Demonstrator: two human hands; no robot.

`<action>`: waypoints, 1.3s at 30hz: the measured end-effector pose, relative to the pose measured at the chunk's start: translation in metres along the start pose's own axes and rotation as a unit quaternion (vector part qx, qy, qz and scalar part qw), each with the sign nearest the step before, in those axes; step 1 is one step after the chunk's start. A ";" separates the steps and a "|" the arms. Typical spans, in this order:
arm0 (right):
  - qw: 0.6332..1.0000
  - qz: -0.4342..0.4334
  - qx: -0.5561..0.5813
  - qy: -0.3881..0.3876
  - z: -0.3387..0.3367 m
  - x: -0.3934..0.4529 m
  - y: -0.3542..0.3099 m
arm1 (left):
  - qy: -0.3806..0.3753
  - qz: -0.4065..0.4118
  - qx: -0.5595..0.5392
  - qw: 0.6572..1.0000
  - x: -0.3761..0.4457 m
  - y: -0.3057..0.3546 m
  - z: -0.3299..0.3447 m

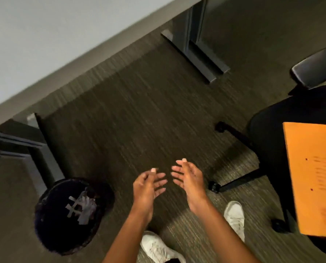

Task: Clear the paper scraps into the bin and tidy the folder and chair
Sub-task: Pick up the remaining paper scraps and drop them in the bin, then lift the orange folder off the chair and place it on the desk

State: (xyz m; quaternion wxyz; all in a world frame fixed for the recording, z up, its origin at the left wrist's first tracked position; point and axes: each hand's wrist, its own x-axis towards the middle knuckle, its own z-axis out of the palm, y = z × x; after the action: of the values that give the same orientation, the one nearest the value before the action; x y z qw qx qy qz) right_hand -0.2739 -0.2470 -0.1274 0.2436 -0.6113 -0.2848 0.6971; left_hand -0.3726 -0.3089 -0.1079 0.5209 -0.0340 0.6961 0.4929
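Down by the desk, head view, seen from above:

Left hand: the left hand (pixel 149 185) hangs over the carpet with its fingers loosely spread and nothing in it, palm turned inward.
Right hand: the right hand (pixel 188 179) is just beside it, fingers relaxed and apart, also holding nothing; the two sets of fingertips face each other across a small gap and do not touch.
Bin: a dark round bin (pixel 50 224) stands on the carpet to the left of the hands, near the foot of a desk leg (pixel 39 154).
Paper scraps: pale paper scraps (pixel 80 207) lie inside the bin, criss-crossed over one another.
Folder: an orange folder (pixel 314 175) lies flat on the chair seat at the right edge, partly cut off by the frame.
Chair: a black office chair (pixel 268 133) stands to the right of the hands, its wheeled base (pixel 234 185) reaching out toward them; one armrest (pixel 317 71) shows above the seat.
Carpet: striped dark carpet (pixel 139 111) runs under everything.
Desk: a pale desk top (pixel 44 35) crosses the upper left, with a second desk leg (pixel 196 52) beyond.
Shoes: two white shoes (pixel 234 219) are planted below the forearms.
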 end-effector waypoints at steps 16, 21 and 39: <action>0.964 -0.027 0.018 0.266 -0.369 0.034 -0.083 | -0.165 -0.045 0.225 0.959 -0.055 -0.090 0.282; 0.926 -0.018 -0.099 0.364 -0.459 0.043 -0.082 | -0.161 -0.041 0.309 0.936 -0.056 -0.125 0.324; 0.861 0.081 -0.302 0.402 -0.528 0.047 -0.065 | -0.173 -0.087 0.353 0.915 -0.057 -0.162 0.362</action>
State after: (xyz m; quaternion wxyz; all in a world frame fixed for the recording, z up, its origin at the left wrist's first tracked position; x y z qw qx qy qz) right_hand 0.2427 -0.1161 -0.1635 0.0832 -0.9028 -0.3082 0.2883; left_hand -0.0057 -0.1567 -0.1599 0.6523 0.1775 0.7179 0.1664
